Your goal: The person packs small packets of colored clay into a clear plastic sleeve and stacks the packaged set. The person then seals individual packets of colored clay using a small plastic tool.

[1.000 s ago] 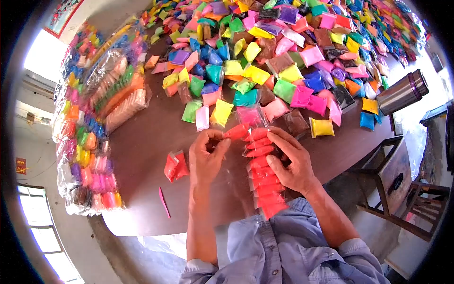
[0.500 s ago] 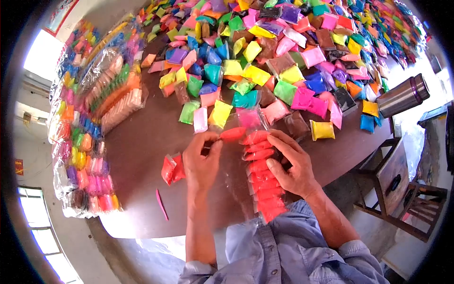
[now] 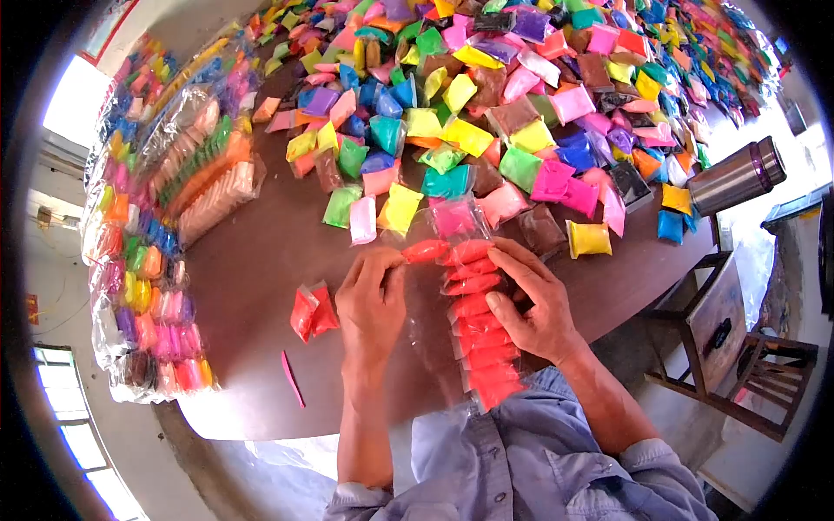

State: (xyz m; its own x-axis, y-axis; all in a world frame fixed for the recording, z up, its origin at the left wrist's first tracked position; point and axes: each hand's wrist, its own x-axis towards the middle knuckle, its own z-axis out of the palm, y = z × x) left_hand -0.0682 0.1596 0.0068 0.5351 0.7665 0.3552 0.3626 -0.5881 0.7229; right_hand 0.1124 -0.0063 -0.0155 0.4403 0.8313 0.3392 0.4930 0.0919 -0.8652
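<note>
A row of red packets point(image 3: 486, 328), overlapping in clear wrap, runs from the table's middle toward my shirt. My right hand point(image 3: 540, 304) grips the row's right side near the top, fingers on the upper packets and thumb lower down. Pinched by its left end in my left hand point(image 3: 372, 291) is a single red packet point(image 3: 426, 252), lying crosswise beside the row's top packet. Just beyond the row is a pink packet point(image 3: 453, 217) in clear film. Loose red packets point(image 3: 314, 311) lie left of my left hand, with a thin pink strip point(image 3: 293, 379) nearer the edge.
A big heap of colourful packets point(image 3: 469, 136) covers the table's far side. Bagged rows of packets point(image 3: 217, 201) are stacked at the left. A steel flask point(image 3: 734, 178) lies tilted at the right, above a wooden stool point(image 3: 717, 313).
My left hand has turned slightly, so its back now shows more and its fingertips less. The red packet stays in its pinch; my right hand keeps its place on the row.
</note>
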